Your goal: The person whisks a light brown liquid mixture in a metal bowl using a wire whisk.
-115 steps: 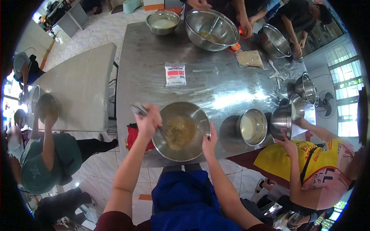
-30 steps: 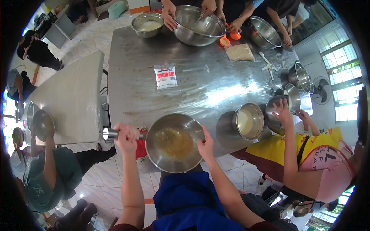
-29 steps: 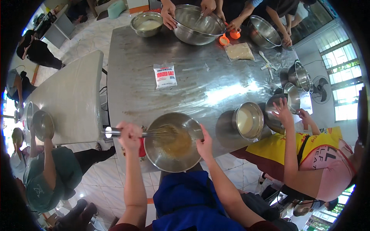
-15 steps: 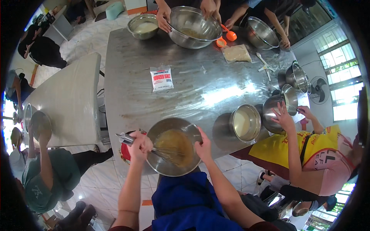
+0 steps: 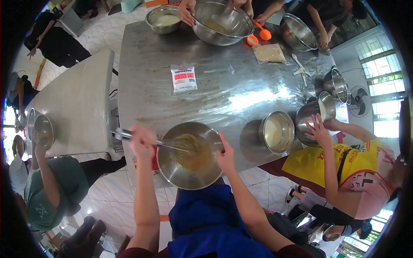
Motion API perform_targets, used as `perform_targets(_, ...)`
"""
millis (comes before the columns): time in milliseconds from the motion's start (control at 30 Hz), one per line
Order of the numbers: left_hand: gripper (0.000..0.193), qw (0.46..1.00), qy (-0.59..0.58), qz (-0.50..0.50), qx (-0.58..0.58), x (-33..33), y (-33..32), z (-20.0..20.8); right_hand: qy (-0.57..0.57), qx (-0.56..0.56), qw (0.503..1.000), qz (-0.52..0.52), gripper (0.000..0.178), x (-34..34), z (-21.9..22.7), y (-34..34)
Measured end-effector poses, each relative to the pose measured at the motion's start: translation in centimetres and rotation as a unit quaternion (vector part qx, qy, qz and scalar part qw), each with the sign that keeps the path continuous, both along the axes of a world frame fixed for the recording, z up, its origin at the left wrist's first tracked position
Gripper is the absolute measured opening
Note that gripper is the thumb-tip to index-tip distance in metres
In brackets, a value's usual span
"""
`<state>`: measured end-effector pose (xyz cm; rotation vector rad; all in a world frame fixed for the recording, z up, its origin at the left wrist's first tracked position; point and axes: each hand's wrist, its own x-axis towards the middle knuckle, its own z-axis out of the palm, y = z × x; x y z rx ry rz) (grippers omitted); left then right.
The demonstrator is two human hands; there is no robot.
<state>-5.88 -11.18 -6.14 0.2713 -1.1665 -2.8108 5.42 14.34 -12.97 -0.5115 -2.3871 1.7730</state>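
A steel mixing bowl (image 5: 180, 181) rests at the near edge of the table, tilted toward me. Brownish-yellow batter (image 5: 202, 159) covers its bottom. My left hand (image 5: 143, 141), slightly smeared by motion, is closed around the handle of a wire whisk (image 5: 170, 146). The whisk slants over the left rim, its wires down in the batter. On the bowl's right side, my right hand (image 5: 224, 155) grips the rim, thumb toward the inside and fingers along the outer wall. Something red shows partly behind the bowl's left side.
A white salt packet (image 5: 184, 78) lies mid-table. To the right stand a steel bowl with pale liquid (image 5: 277, 132) and a co-worker's bowl (image 5: 304, 120). At the far side are more bowls, orange measuring scoops (image 5: 263, 33), a bag of tan powder (image 5: 269, 53) and white spoons (image 5: 301, 69).
My left hand and the whisk have moved up and to the left, with the wires sweeping through the batter. My right hand stays on the rim. The whole view has shifted slightly.
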Motion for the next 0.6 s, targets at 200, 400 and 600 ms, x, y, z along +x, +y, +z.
perform_targets(200,0.017,0.994,0.018,-0.052,-0.098,0.2,-0.5,1.9,-0.016,0.013,1.000,0.018,0.068,0.2,-1.1,0.8)
perform_targets(400,0.015,0.999,0.007,-0.018,-0.051,3.0,2.2,0.7,0.020,0.042,0.999,0.006,0.069,-0.7,-0.1,0.6)
perform_targets(600,0.015,0.999,0.033,0.014,0.000,2.4,1.2,-0.5,-0.026,0.043,0.998,0.028,0.070,-1.1,1.2,-0.2)
